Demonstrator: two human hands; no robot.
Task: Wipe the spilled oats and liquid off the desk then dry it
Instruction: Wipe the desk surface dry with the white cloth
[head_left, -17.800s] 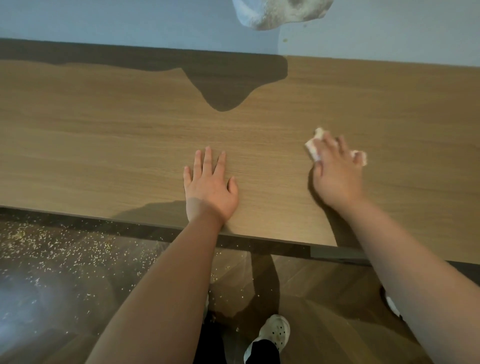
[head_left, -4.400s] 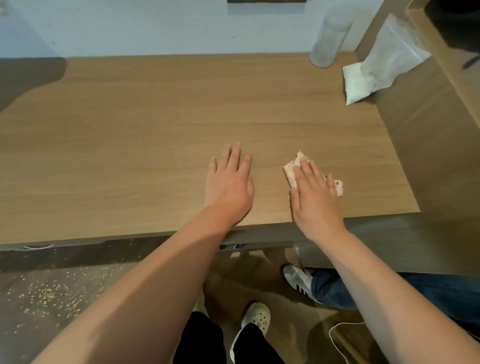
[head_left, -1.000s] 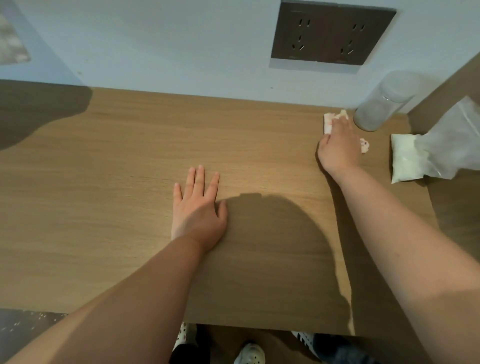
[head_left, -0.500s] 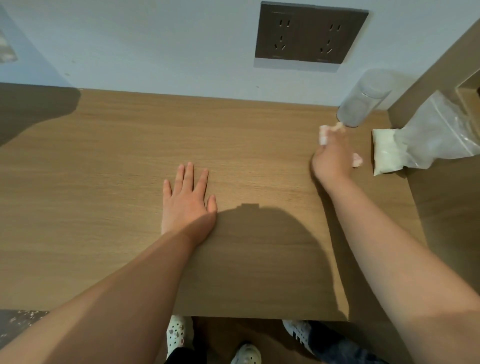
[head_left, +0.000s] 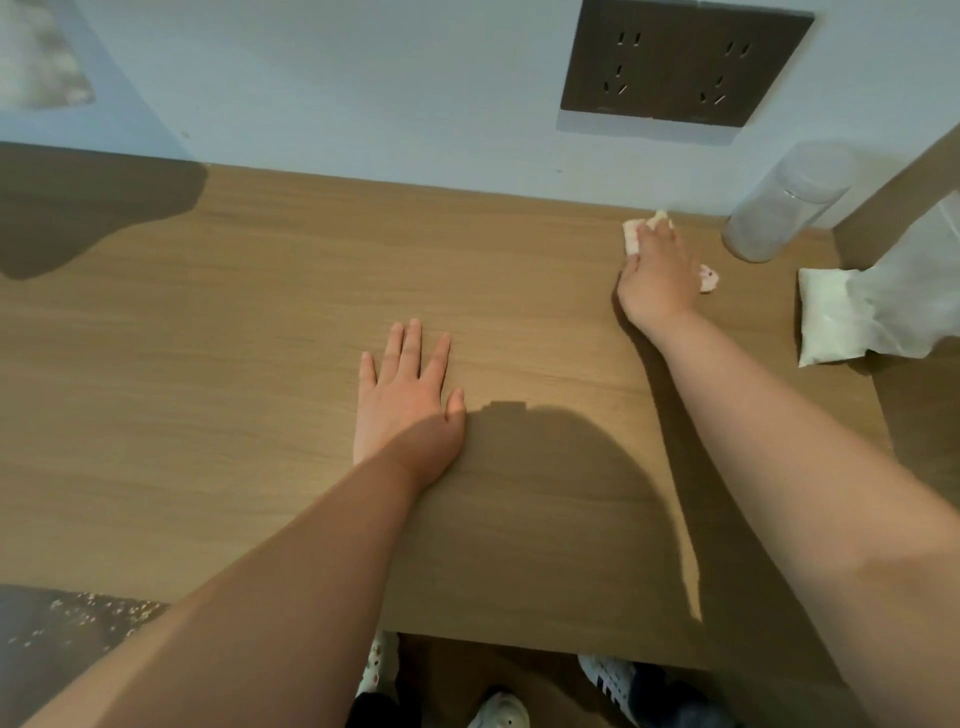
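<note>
**Drying pass at the back right corner of the worktop**

The crumpled white-and-pink paper wad (head_left: 631, 238) lies in the upper right of the frame, under the right hand (head_left: 657, 283). The fingers (head_left: 655, 240) are laid close together, flat over it, pressing rather than pinching. The wad's ends show past the fingertips and at the hand's right side, so its long axis runs diagonally beneath the palm. The clear cylindrical jar (head_left: 779, 208) stands near, to the right.

The left hand (head_left: 408, 402) rests palm-down mid-frame, fingers straight and slightly spread, holding nothing and well apart from the wad.

The wood-grain worktop (head_left: 208, 364) shows no oats or liquid (glare could hide a film). Judgement: wiping near finished; the right hand does any remaining stroke.
</note>
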